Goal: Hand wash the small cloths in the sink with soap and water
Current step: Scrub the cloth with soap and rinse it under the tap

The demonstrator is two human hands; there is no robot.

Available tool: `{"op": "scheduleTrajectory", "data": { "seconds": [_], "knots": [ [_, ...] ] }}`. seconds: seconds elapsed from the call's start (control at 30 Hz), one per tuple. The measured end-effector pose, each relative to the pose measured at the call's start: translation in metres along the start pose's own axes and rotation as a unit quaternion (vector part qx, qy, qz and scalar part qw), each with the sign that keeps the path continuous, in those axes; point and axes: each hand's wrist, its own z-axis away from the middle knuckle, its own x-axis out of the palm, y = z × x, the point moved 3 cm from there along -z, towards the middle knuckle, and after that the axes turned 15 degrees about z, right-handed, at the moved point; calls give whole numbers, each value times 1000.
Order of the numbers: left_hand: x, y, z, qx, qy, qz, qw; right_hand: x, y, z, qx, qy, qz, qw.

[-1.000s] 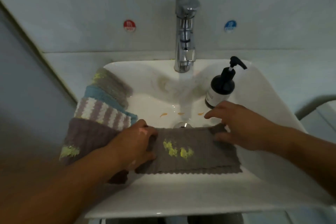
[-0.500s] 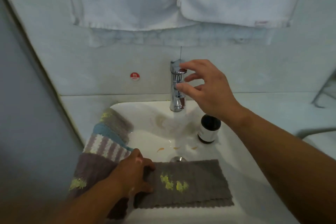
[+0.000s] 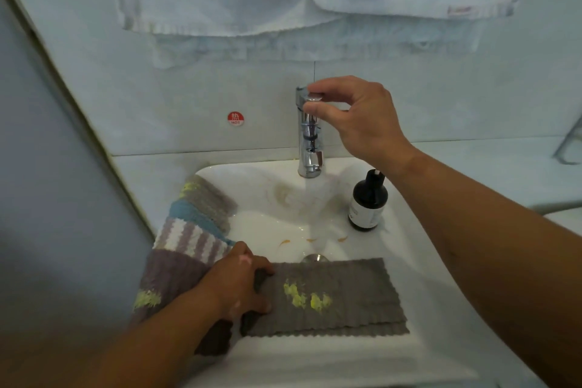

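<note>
Grips one grey cloth [image 3: 346, 296] on the sink's [image 3: 315, 365] near rim with the left hand [image 3: 236, 283]; pinches the single tap's [image 3: 310, 142] top with the right hand [image 3: 356, 116]. Leaves four cloths [image 3: 189, 236] piled left, one soap bottle [image 3: 367, 205] right.

Dim, flat, bluish light over my sink [image 3: 419, 264], only soft shadows. The tap [image 3: 310, 142] throws small bright glints. My left forearm [image 3: 163, 334] smears soft at the bottom edge, and the wall [image 3: 189, 88] line bows at the left.
</note>
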Motion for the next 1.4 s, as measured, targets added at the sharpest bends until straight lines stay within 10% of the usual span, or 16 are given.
{"op": "scheduleTrajectory", "data": {
  "seconds": [1.4],
  "knots": [
    [3, 2, 0, 15, 1, -8, 1000, 7, 5, -6, 44, -7, -67, 997]
  ]
}}
